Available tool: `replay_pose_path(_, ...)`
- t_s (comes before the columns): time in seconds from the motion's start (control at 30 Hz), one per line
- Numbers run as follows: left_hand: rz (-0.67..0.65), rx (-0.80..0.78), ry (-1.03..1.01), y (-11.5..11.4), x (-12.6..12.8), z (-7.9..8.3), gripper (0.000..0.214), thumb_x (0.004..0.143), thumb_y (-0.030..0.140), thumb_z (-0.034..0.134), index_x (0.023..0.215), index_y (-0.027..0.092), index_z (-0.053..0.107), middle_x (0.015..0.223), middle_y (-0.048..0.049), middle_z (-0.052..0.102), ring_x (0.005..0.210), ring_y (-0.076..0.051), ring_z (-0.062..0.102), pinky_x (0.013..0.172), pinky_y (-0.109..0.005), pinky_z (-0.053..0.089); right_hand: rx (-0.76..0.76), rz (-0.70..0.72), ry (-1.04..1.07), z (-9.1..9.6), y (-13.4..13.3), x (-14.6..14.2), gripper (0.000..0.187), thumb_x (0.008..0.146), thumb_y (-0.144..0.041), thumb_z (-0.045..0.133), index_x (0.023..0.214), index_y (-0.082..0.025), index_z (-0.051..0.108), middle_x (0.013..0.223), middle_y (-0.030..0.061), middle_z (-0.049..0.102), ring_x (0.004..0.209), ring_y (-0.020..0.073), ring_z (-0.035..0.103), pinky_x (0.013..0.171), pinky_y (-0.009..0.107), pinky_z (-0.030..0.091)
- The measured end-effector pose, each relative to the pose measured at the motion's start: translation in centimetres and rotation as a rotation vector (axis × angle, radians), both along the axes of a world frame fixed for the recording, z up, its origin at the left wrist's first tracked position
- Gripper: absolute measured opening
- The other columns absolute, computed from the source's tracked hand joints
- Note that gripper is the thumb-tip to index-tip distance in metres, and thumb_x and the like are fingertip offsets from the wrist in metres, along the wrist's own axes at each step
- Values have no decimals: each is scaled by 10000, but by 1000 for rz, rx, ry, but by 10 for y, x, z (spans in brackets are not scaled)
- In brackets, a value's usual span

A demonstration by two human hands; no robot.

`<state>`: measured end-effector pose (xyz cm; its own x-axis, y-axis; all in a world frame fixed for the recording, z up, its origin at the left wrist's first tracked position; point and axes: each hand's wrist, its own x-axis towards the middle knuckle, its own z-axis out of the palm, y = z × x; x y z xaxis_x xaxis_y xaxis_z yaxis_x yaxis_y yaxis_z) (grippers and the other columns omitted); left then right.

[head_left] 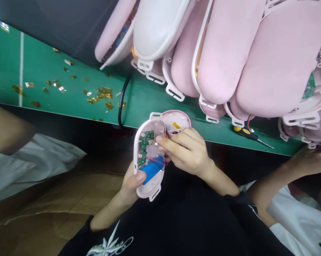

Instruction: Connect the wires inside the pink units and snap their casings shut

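Note:
My left hand point(132, 183) is wrapped round the lower end of an open pink plastic casing half point(150, 190), its thumb over a blue cylindrical battery point(152, 170). Along the casing's left side sits a green circuit board point(143, 149). Thin red and black wires lead from the battery. My right hand point(188, 149) is closed, fingertips pinching a small white connector point(156, 143) beside the board. Behind that hand is the second casing half point(185, 115), partly hidden, with yellow tape and wires inside.
Several pink and white casings point(224, 53) are piled on the green table point(83, 74). A yellow-black screwdriver point(246, 134) lies near the edge. Gold tape scraps point(104, 93) and a black cable point(123, 99) are at left. Other people's arms show at both sides, over cardboard point(77, 199).

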<state>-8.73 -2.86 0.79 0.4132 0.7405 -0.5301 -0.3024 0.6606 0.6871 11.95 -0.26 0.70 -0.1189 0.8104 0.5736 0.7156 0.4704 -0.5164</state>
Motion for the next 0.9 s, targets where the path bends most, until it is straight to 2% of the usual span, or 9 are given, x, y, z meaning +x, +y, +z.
replay_pose_path(0.17, 19, 35, 59, -7, -5, -5, 640, 858, 598, 781, 1353, 196, 727, 1320, -126, 762, 1297, -432, 690, 1183, -572, 543, -12, 33, 0, 1, 1, -3, 62, 1044, -245, 745, 1079, -233, 794, 834, -22, 793, 749, 146, 640, 698, 322, 515)
replay_pose_path(0.3, -8, 57, 82, -7, -7, -5, 610, 882, 595, 768, 1356, 213, 729, 1391, -116, 737, 1359, -427, 656, 1221, -547, 518, -49, 33, 19, 2, 2, -6, 67, 1041, -253, 750, 1035, -196, 784, 809, -9, 776, 726, 147, 628, 670, 330, 492)
replay_pose_path(0.47, -19, 89, 92, -4, -9, -7, 658, 869, 595, 783, 1386, 194, 715, 1409, -136, 732, 1356, -431, 659, 1233, -550, 501, -80, 65, 33, 1, 3, -6, 92, 1062, -252, 712, 1033, -212, 790, 830, -6, 779, 737, 141, 653, 701, 326, 510)
replay_pose_path(0.63, -47, 115, 151, 3, -4, 5, 634, 869, 602, 799, 1373, 222, 741, 1391, -108, 747, 1367, -415, 651, 1258, -532, 475, -80, 96, 109, 1, 5, -4, 108, 1061, -238, 706, 1019, -187, 791, 827, -3, 792, 718, 136, 661, 669, 321, 512)
replay_pose_path(0.77, -78, 106, 179, 9, -1, 14, 593, 856, 586, 841, 1324, 228, 781, 1231, -82, 799, 1211, -377, 729, 1129, -466, 580, -110, 122, 169, 0, 7, -3, 108, 1058, -244, 721, 1017, -190, 805, 820, -9, 785, 719, 127, 670, 699, 313, 541)
replay_pose_path(0.9, -55, 72, 134, 8, -4, 10, 657, 830, 604, 842, 1329, 181, 771, 1163, -115, 814, 1080, -378, 769, 1023, -494, 634, -159, 124, 154, 0, 8, -2, 149, 1077, -273, 703, 1008, -219, 824, 824, -13, 783, 750, 125, 686, 726, 295, 560)
